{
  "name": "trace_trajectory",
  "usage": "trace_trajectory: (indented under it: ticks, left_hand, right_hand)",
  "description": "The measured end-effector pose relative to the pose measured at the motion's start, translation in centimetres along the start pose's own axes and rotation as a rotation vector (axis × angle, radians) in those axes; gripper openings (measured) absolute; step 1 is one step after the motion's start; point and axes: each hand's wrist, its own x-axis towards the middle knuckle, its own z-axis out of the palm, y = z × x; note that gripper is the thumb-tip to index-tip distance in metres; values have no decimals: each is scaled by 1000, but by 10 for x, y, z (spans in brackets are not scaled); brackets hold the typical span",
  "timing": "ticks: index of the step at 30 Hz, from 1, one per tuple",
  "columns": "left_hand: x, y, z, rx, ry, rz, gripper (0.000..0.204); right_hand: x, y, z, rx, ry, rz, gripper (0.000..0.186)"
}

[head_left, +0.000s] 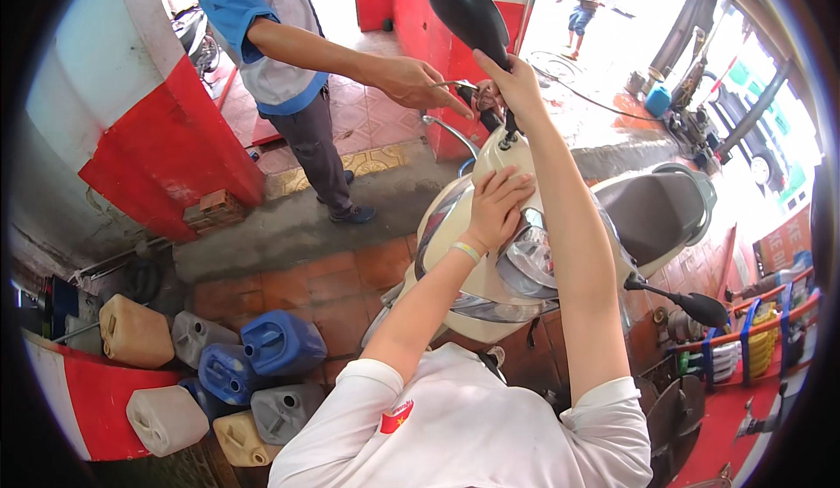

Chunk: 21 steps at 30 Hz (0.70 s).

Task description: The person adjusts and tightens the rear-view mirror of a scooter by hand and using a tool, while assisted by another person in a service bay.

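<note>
A cream scooter point(468, 320) stands in front of me, its headlight point(529, 261) facing my way. My left hand point(500, 208) lies flat on its front panel, above the headlight, fingers stretched out. Higher up, my right hand point(516, 86) is closed round the stem of a black rear-view mirror point(468, 11), just above the handlebar. Another person point(280, 59) in a blue and grey shirt stands to the left. That person's hand point(416, 84) reaches across to the handlebar, close beside my right hand; what its fingers touch is hard to make out.
The scooter's other mirror point(700, 309) juts out at right, near a rack point(731, 348) of bottles. Blue, grey and tan jerrycans point(284, 342) crowd the lower left. A concrete step point(254, 247) runs behind the scooter, below a red and white pillar point(166, 151).
</note>
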Motion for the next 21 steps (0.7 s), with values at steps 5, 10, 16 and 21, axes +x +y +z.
trace_trajectory:
  ticks: [5, 10, 16, 21]
  left_hand:
    - [-2, -2, 1, -3, -2, 0, 36]
    - [0, -2, -2, -8, 1, 8, 35]
    - [1, -1, -2, -19, 1, 13, 32]
    - [0, -3, 1, -28, -5, 3, 33]
  right_hand:
    - [5, 12, 3, -27, 154, -46, 43]
    - [16, -11, -14, 786, 332, 151, 40]
    - [0, -35, -69, 930, 383, -56, 27]
    - [-44, -20, -93, 871, 432, -139, 23]
